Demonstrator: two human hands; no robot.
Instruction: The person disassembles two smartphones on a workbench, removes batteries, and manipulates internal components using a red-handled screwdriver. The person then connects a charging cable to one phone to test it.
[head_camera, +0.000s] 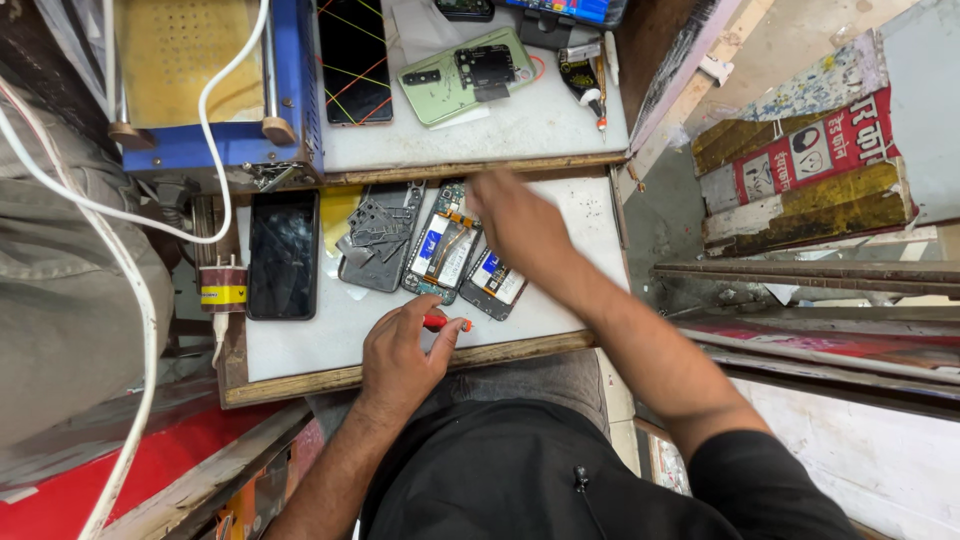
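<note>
This is a small phone-repair stall or workshop. A white work board (560, 225) in a worn wooden frame carries 2 opened phones (443, 250) with circuit boards and batteries exposed, loose back covers (378, 240) and a black phone (283, 254) lying face up. On the shelf above lie a green phone back (465, 72) and a phone with a cracked, line-streaked screen (355, 60), beside a blue machine (215, 85) with a yellow plate. White cables (120, 215) trail down the side of the cramped space.

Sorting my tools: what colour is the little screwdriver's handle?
Red, with an orange tip, in the left hand: screwdriver, head view.
</note>
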